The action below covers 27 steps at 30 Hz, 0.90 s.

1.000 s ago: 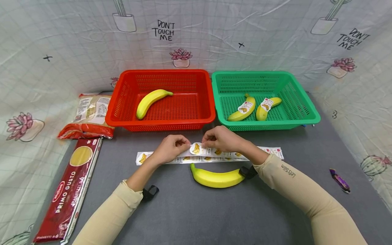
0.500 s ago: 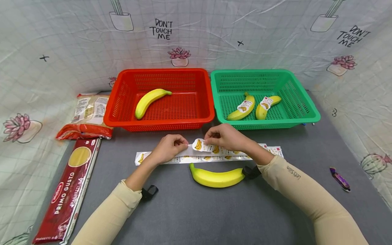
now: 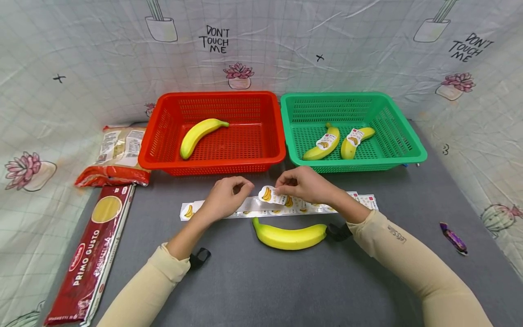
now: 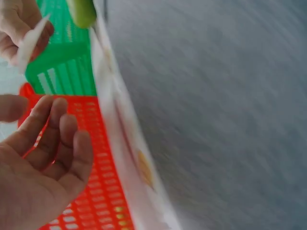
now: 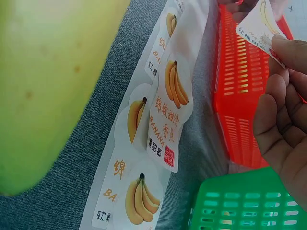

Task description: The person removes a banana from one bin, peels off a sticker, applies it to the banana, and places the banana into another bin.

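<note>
Sticker point(image 3: 270, 194) now peeled clear of the strip point(image 3: 282, 206), pinched in right hand point(image 3: 304, 185); left hand point(image 3: 222, 200) seemingly loose-fingered, empty (blurred wrist view); banana point(image 3: 289, 236) unlabelled.

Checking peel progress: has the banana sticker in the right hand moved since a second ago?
Yes. The sticker pinched by the right hand has lifted off the sticker strip and shifted right, toward the green basket.

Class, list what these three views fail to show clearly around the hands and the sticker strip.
- Sticker strip: left wrist view, motion blur hides its print.
- Table banana: right wrist view, cut off by frame edges.
- Sticker small text: head view, too small.
- Right hand thumb: right wrist view, out of frame.
</note>
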Motion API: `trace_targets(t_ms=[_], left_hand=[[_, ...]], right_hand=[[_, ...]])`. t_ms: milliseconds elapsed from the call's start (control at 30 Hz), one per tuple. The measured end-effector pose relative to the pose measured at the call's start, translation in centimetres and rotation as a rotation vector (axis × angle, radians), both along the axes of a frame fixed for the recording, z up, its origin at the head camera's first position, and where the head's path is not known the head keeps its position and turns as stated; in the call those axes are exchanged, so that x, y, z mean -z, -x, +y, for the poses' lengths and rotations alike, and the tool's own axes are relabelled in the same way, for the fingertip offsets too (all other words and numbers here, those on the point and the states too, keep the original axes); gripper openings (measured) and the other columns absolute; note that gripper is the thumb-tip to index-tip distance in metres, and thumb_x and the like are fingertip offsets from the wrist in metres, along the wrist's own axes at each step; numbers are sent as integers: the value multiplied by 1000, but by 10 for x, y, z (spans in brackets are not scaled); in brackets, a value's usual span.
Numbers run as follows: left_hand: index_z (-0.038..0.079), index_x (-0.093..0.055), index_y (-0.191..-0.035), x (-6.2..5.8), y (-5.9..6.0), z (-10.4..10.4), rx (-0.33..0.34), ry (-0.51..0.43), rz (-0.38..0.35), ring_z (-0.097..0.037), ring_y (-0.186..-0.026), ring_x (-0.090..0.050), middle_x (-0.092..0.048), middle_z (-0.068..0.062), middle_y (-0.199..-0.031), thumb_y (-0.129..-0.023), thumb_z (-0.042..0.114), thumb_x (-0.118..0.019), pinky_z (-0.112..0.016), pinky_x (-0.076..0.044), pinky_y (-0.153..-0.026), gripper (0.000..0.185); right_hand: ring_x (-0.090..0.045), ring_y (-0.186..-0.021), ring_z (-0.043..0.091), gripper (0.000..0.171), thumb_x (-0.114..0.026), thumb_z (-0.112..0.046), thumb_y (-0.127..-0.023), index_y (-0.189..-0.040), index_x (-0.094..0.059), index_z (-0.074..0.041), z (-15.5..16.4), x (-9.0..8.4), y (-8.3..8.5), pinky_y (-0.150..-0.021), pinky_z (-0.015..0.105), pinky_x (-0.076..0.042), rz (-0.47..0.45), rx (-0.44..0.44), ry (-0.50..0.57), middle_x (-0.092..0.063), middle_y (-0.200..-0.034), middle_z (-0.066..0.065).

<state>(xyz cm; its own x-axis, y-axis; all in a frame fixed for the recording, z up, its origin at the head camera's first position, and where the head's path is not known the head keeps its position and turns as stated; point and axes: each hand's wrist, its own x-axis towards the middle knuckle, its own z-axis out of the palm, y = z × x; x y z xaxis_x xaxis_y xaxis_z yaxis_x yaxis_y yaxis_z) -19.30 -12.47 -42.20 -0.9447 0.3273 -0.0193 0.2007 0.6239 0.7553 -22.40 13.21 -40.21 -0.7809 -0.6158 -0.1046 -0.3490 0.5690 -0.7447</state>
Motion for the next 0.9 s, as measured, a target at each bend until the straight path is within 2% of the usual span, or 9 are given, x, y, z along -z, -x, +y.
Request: trace_targets(t_ms=[167,300,500,700,900], left_hand=[[11,-75,-109,-8,-2,13,74,-47,-90,-13,-80,-61,-72,-2,-92,-98,34,-65,-28,-50,-73,28],[9,-75,-104,-9,-2,20,104,-60,-116,-11,-78,-63,-73,-3,-91,-96,28,-69,-27,-52,-73,22],[7,-75,-97,-9,-4,23,109,-74,-119,-10,-70,-59,-72,-3,-84,-97,20,-67,-26,-49,-66,15],[7,-75,-97,-11,-5,23,80,-85,-116,-10,-69,-57,-70,-4,-83,-97,18,-68,-25,-47,-64,13],[6,-74,-97,-13,-8,20,45,-113,-94,-11,-70,-54,-68,-5,-82,-97,17,-69,-23,-43,-62,12]], right_hand=[[-52,-68,11,7,-73,-22,-95,-92,-76,-17,0,-1,-3,-61,24,-41,-5,1,14,-70,-81,-3],[-53,-69,12,6,-74,-22,-95,-92,-76,-18,-1,0,-4,-61,25,-42,-24,-3,12,-70,-82,-5],[-52,-71,12,5,-73,-20,-95,-92,-76,-17,-3,-1,-6,-63,25,-42,-47,-8,0,-70,-83,-2],[-54,-72,12,8,-74,-23,-94,-97,-76,-15,3,-6,-9,-65,25,-45,-18,-18,5,-71,-87,-2],[-52,-68,10,15,-76,-25,-92,-102,-76,-13,19,1,-12,-62,24,-44,-36,-26,-23,-65,-79,-5]])
